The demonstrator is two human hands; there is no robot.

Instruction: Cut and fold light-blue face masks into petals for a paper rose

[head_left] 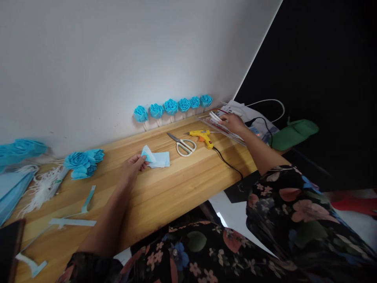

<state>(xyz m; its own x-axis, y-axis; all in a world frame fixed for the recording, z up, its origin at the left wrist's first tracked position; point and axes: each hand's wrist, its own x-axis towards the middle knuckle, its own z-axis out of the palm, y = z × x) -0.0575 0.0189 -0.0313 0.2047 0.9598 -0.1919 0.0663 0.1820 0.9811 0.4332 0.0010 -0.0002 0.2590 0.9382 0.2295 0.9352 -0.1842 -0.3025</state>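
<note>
My left hand (136, 162) pinches a light blue folded sheet (148, 153), with its tip pointing up. Beside it, a small stack of light blue pieces (160, 159) lies on the wooden table. My right hand (234, 123) reaches to a clear tray (232, 136) at the right end, its fingers closed at a white looped thing (215, 115); what they grip is partly hidden. Between my hands lie white-handled scissors (185, 147), blades slightly apart, and a yellow glue gun (204, 137) with a black cord.
Several blue flowers on stems, such as one (171, 106), lean against the wall. At left are more blue flowers (78, 160), white strings (47, 184), blue sheets (13, 192) and cut strips (73, 222). On the right are a power strip (255, 131) and a green slipper-shaped thing (294, 135).
</note>
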